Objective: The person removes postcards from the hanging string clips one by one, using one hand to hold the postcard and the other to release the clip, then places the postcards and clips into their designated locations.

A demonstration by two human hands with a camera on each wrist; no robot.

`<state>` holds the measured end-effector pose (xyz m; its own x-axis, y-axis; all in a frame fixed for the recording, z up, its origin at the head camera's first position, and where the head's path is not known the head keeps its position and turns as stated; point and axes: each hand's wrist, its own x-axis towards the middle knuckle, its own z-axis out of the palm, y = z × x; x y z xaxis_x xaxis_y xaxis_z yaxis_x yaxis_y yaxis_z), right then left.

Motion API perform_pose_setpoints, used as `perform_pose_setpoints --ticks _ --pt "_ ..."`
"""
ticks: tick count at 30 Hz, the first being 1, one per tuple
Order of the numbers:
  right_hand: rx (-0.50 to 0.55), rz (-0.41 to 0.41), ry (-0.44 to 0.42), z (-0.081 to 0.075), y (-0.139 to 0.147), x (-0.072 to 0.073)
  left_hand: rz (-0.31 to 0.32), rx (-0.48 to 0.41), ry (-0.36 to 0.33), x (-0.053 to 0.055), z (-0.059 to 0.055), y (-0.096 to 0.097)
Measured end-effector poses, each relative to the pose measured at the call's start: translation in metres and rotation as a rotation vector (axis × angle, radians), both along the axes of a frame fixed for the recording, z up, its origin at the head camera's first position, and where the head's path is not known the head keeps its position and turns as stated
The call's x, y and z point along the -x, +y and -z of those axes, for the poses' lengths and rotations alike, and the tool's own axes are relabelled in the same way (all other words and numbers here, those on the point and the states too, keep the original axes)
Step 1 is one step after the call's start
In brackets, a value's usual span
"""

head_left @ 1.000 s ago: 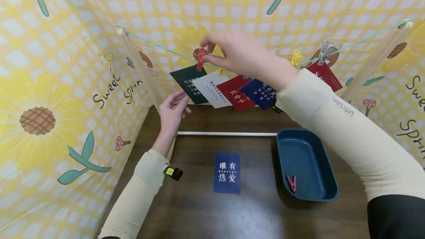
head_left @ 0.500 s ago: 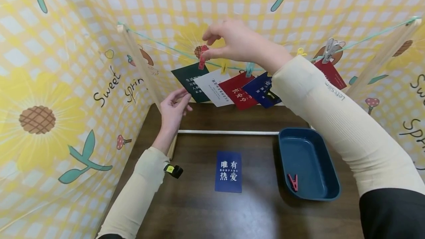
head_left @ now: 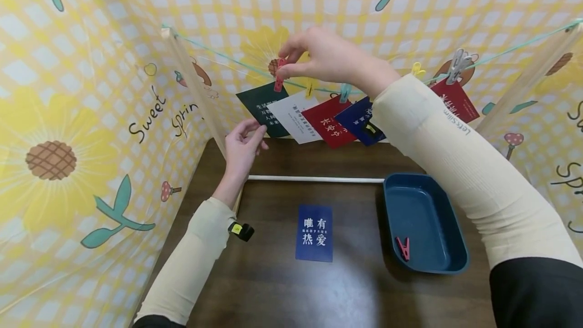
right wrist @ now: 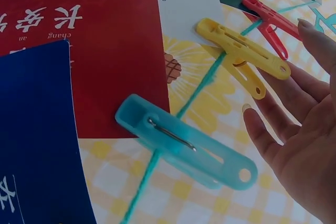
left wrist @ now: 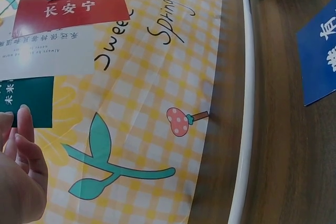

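We see the right hand point(head_left: 330, 59) pinching the red clothespin point(head_left: 279, 77) on the cord point(right wrist: 199, 87), at the green card point(head_left: 260, 104), while the left hand point(head_left: 242, 147) pinches that card's lower edge; the white card point(head_left: 295, 117) (hanging next to it) overlaps it. We find 1 blue card point(head_left: 314, 233) on the table point(head_left: 291, 292), beside the tray point(head_left: 423, 206) holding 1 pink clothespin point(head_left: 403, 249)

Bright in here, pale glare on the brown tabletop point(head_left: 360, 297), shadow left of the blue tray point(head_left: 425, 221); right wrist view dimmer
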<state>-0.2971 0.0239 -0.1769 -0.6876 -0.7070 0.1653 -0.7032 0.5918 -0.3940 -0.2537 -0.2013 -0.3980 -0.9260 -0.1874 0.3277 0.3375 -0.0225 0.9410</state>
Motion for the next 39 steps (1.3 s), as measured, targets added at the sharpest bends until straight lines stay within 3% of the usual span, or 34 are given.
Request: perform_pose_setpoints --ticks 25,39 --pt "0.100 -0.023 -0.060 0.012 -0.004 -0.002 0.042 -0.072 -0.017 -0.013 0.003 -0.009" --pt "0.136 -0.020 0.097 0.021 -0.005 -0.002 0.028 -0.119 -0.021 -0.011 0.005 -0.013"
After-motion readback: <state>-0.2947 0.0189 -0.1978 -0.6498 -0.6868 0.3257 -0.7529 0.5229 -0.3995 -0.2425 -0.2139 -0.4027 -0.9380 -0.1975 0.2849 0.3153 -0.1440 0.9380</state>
